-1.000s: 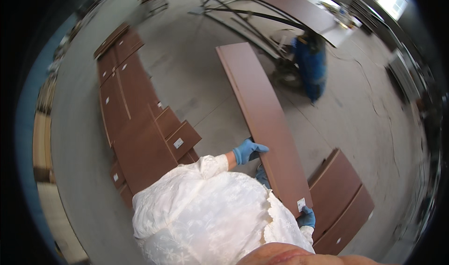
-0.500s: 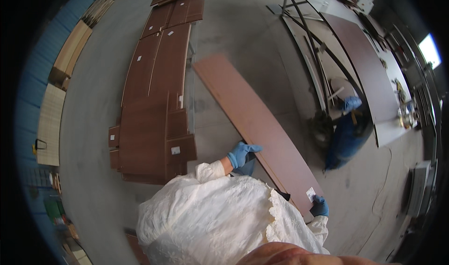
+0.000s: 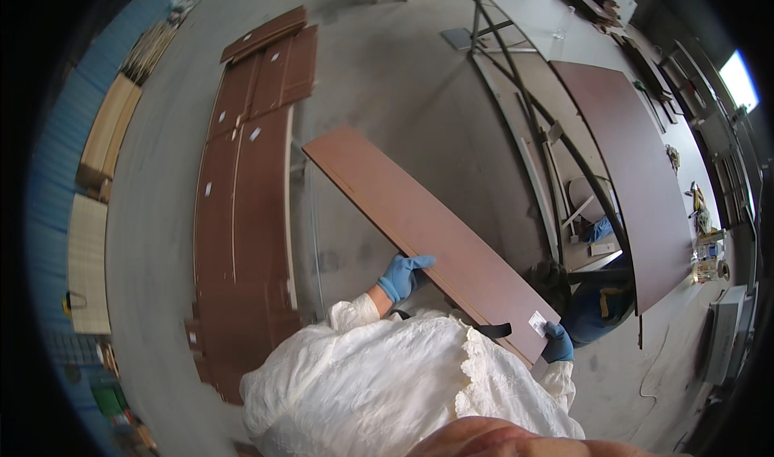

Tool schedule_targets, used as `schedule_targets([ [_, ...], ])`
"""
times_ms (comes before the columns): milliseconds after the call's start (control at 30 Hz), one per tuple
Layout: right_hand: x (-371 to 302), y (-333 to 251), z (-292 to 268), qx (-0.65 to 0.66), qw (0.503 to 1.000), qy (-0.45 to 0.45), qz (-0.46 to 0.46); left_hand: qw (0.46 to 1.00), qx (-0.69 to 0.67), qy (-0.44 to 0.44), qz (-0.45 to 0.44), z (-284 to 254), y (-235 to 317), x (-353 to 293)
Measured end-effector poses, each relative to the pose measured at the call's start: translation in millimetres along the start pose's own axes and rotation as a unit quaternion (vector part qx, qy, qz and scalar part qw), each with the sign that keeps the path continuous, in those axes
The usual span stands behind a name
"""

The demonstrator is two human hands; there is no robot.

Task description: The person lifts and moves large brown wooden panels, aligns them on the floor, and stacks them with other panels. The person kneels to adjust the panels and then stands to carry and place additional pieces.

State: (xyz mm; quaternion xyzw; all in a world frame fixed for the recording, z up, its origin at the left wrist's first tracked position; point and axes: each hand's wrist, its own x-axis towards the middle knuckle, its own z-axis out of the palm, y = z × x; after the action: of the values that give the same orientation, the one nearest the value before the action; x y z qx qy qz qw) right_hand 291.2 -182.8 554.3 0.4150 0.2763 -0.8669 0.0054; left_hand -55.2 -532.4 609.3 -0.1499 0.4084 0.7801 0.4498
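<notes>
A long reddish-brown board [image 3: 427, 231] slants across in front of me, its far end up to the left and its near end down to the right. My left hand [image 3: 399, 276], in a blue glove, grips the board's left edge, thumb on top and fingers underneath. My right hand [image 3: 557, 342], also gloved in blue, closes on the near right end, beside a white label [image 3: 537, 322]. The fingers of both hands are partly hidden beneath the board. A dark strap [image 3: 493, 330] shows by its near edge.
Brown panels [image 3: 262, 191], several with labels, lie stacked on a stand at left. On the right, a metal-framed table [image 3: 516, 78] bears another brown panel [image 3: 625, 167]. A person in blue [image 3: 592, 308] crouches beside it. Pale boards [image 3: 89, 263] line the blue wall.
The view has shifted, and the panel stack and table appear lower. The board's far end sits further left, closer to the stack. Both hands keep their grip.
</notes>
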Motion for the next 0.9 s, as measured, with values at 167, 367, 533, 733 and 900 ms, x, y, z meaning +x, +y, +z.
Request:
schedule_targets([
  [167,105,-103,34,-0.004,0.998,-0.049,-0.043,0.997,0.023,-0.042,0.063,62,69,137],
  [367,243,-253,84,-0.002,0.996,-0.036,-0.083,0.994,0.064,-0.021,0.092,148,161,274],
  [533,308,-355,145,0.004,0.994,-0.015,-0.105,0.990,0.089,-0.029,0.106,200,239,357],
  [733,377,-438,224,-0.021,0.972,0.061,-0.228,0.998,0.047,-0.035,0.028,250,348,485],
  [900,411,-505,295,0.111,0.899,0.171,-0.388,0.993,0.059,-0.104,-0.005,323,439,580],
])
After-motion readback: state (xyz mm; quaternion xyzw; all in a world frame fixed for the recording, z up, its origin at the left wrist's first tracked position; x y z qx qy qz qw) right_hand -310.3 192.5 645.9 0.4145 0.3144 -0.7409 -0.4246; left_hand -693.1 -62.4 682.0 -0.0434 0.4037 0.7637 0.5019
